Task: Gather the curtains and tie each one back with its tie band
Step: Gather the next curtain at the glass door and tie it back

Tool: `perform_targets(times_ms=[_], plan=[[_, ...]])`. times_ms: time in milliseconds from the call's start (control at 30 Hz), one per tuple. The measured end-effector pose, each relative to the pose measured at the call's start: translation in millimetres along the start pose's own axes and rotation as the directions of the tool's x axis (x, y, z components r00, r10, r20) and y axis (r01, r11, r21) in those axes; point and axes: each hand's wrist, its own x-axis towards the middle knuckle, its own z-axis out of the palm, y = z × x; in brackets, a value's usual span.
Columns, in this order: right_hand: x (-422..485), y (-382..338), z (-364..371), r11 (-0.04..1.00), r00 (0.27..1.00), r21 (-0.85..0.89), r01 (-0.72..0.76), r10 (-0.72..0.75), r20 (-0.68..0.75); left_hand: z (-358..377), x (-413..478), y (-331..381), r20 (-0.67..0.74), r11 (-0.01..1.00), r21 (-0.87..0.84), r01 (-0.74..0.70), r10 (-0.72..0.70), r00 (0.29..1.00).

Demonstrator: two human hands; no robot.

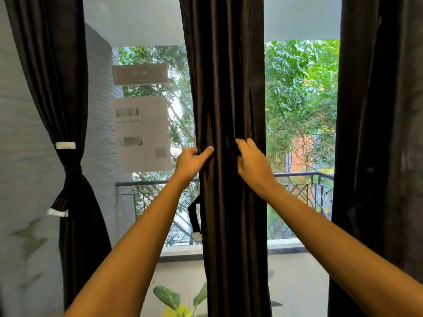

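The dark middle curtain [229,88] hangs bunched; its tie band [194,216], seemingly white-tipped, dangles at its left edge. The left curtain [57,65] is cinched midway; the right curtain [377,110] hangs straight.

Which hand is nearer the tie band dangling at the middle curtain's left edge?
Left. The left hand grips the middle curtain above the tie band; the right hand grips it farther right.

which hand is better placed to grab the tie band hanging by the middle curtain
Left, probably. The tie band hangs at the middle curtain's left edge, below the left hand; the right hand grips folds on the opposite side.
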Motion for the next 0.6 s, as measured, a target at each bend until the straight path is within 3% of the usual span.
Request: perform_targets(times_ms=[233,367,600], plan=[[-24.3,-6.4,5.9,0.989,0.997,0.128,-0.080,0.081,-0.001,16.0,-24.0,-7.3,-0.054,0.997,0.081,-0.014,0.019,0.998],[-40.7,-16.2,5.7,0.962,0.993,0.245,-0.117,0.121,0.002,31.0,-37.1,-11.7,-0.098,0.972,0.214,-0.095,0.118,0.988],[-59.5,-13.8,11.7,0.966,0.985,0.191,-0.172,0.166,0.051,34.7,-56.3,-24.6,-0.102,0.954,0.267,-0.139,0.172,0.980]])
